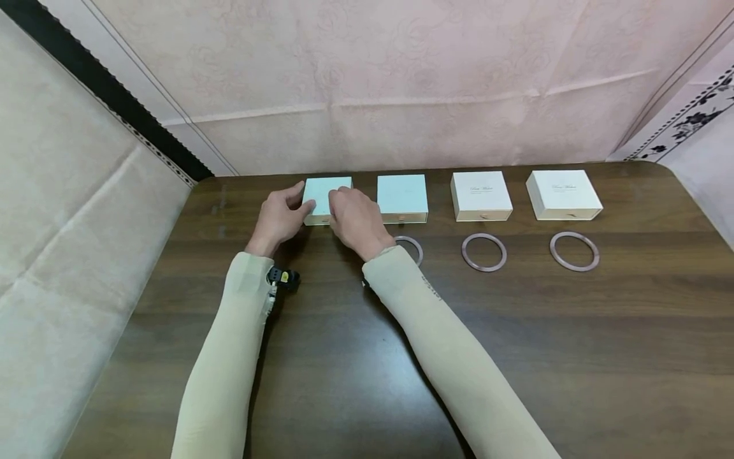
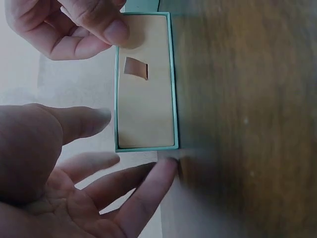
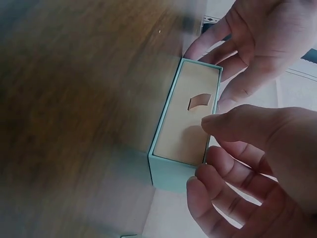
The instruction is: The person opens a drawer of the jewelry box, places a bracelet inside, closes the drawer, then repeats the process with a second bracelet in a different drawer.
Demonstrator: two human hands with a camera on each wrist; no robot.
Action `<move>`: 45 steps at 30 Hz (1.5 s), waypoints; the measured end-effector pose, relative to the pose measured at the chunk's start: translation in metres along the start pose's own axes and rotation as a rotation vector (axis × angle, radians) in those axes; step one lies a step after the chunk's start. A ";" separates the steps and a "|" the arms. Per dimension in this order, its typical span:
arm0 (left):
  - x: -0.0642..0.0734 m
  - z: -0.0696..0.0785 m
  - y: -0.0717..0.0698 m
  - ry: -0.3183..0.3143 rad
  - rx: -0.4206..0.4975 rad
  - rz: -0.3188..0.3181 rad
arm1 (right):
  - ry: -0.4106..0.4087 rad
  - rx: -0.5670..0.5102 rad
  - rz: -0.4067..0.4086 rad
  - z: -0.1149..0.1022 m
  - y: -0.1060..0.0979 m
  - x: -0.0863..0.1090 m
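Observation:
In the head view a pale turquoise box [image 1: 320, 189] stands leftmost in a row at the table's back. Its cream drawer front [image 2: 146, 109] sits flush in the turquoise sleeve, with a small brown pull tab [image 2: 136, 68]. My left hand [image 1: 279, 217] is at the box's left end, its fingers extended by that end and its thumb near the upper edge. From the other side my right hand [image 1: 357, 217] reaches in. Its thumb tip overlaps the drawer front beside the tab, and its other fingers bend loosely near the box's right end.
To the right stand another turquoise box [image 1: 402, 197] and two white boxes [image 1: 482, 195] [image 1: 564, 194]. Before them lie pale purple bangles [image 1: 484, 252] [image 1: 575, 251]; another bangle [image 1: 417, 245] is partly behind my right wrist. Pale cloth [image 1: 401, 83] hangs behind the brown table [image 1: 321, 382].

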State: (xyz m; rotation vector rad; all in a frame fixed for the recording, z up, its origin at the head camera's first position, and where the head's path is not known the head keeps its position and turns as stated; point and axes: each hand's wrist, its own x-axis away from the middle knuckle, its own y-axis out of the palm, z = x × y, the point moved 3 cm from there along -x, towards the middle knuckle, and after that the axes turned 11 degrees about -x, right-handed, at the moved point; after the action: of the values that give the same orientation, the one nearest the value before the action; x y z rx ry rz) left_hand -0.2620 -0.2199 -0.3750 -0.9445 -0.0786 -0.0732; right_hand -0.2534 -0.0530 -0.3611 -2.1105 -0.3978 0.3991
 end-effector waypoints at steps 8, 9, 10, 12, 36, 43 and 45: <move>0.007 0.010 -0.004 -0.018 -0.035 0.209 | -0.034 -0.072 0.018 0.005 -0.011 0.009; 0.009 0.011 -0.005 -0.022 -0.034 0.240 | -0.033 -0.076 0.014 0.006 -0.012 0.010; 0.010 0.013 -0.006 -0.023 -0.034 0.270 | -0.031 -0.081 0.010 0.008 -0.014 0.012; 0.012 0.015 -0.008 -0.016 -0.040 0.331 | -0.027 -0.089 0.009 0.010 -0.019 0.015; 0.018 0.067 0.011 0.122 0.127 0.281 | -0.023 -0.048 0.093 0.039 -0.057 0.041; 0.016 0.076 0.027 0.118 0.123 0.239 | -0.019 -0.028 0.068 0.047 -0.061 0.050; 0.014 0.080 0.029 0.126 0.121 0.232 | -0.023 -0.022 0.070 0.048 -0.064 0.051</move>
State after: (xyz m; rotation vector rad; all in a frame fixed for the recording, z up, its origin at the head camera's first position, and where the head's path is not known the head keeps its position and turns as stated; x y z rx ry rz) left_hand -0.2478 -0.1382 -0.3499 -0.8202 0.1420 0.0855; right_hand -0.2364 0.0376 -0.3389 -2.1470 -0.3437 0.4621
